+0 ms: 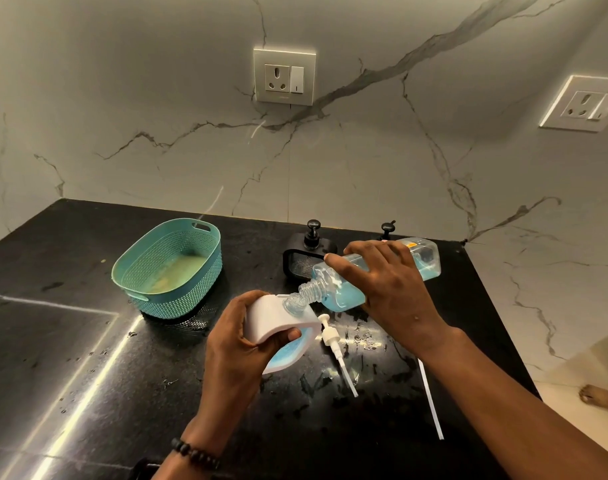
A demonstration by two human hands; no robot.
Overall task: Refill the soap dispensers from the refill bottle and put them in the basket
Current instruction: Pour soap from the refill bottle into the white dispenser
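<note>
Left hand (242,336), beaded bracelet (195,453) at wrist, grips white dispenser (278,322) over black bench (88,358), opening up. Right hand (389,282) wraps refill bottle (351,282); long axis near level, neck down-left into opening. Pump (335,348) flat on bench. Teal basket (171,268) left, apart.

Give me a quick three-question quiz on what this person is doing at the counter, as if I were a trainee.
1. True or false: the basket already holds a soap dispenser.
2. Which hand holds the refill bottle? A) left hand B) right hand C) neither
3. Fill in: the loose white pump lies on the ____, beside the white dispenser.

Key
1. False: no dispenser is in it.
2. B: the right hand tips the bottle, its neck at the opening of the white dispenser, which the left hand grips.
3. Counter.
</note>
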